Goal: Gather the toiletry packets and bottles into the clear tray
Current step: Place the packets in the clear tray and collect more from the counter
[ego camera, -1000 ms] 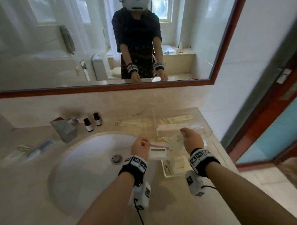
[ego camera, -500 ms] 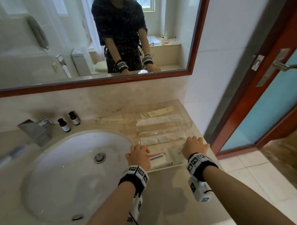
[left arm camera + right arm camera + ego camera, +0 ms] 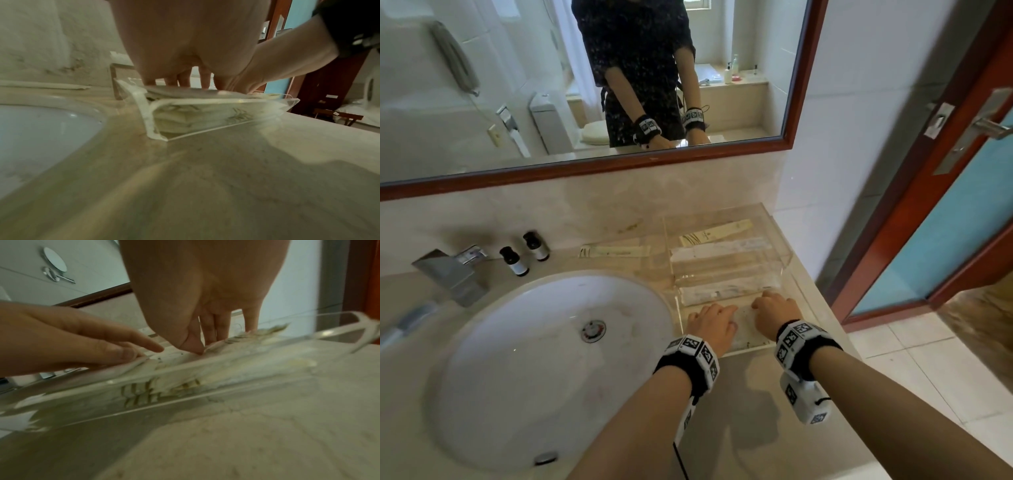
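Observation:
The clear tray (image 3: 783,240) stands on the counter right of the sink and holds several long pale packets (image 3: 722,254). Both my hands are in its near compartment on a stack of patterned packets (image 3: 205,116). My left hand (image 3: 710,322) presses the top packet with straight fingers (image 3: 186,80). My right hand (image 3: 774,306) points down, thumb and fingertips (image 3: 214,335) pinching the edge of a packet (image 3: 246,337). Two small dark bottles (image 3: 514,262) (image 3: 537,246) stand by the faucet. One long packet (image 3: 613,251) lies on the counter left of the tray.
The white basin (image 3: 551,359) fills the left of the counter, with the metal faucet (image 3: 453,274) behind it. A bluish item (image 3: 409,322) lies at the far left. A mirror hangs above; the red-framed door (image 3: 945,205) is on the right.
Both hands came down from above the tray with their packets into its near compartment and now sit closer together on the stack. My head view has swung right and down.

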A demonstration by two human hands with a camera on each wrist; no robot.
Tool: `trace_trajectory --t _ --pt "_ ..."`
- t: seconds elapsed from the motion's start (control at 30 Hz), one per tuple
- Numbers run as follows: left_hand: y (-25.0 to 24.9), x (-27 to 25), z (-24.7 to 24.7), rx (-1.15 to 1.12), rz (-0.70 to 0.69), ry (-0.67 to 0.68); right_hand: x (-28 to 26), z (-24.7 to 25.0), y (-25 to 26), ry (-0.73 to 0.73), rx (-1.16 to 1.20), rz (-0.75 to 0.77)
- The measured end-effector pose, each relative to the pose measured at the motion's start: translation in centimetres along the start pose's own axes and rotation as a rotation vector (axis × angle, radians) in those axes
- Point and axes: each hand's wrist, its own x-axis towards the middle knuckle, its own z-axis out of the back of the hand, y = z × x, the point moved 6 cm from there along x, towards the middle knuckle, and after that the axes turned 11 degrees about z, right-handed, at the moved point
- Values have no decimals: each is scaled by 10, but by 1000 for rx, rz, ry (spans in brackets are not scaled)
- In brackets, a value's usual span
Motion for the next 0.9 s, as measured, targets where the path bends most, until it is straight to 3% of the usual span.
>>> trace_trajectory --t 0.23,0.37,0.53,0.67,0.9 --pt "-15 -1 -8 172 -47 39 -8 7 -18 -66 68 -43" --pt "-12 -3 -8 182 -18 2 -10 9 -24 -71 82 -98" --pt "-10 -4 -9 188 -39 -28 -7 11 -14 -100 49 -62" --pt "-9 -5 -10 206 -24 -30 -4 3 2 -38 -9 8" --pt "-6 -6 -11 104 -7 -24 -8 -9 -7 59 -98 2"
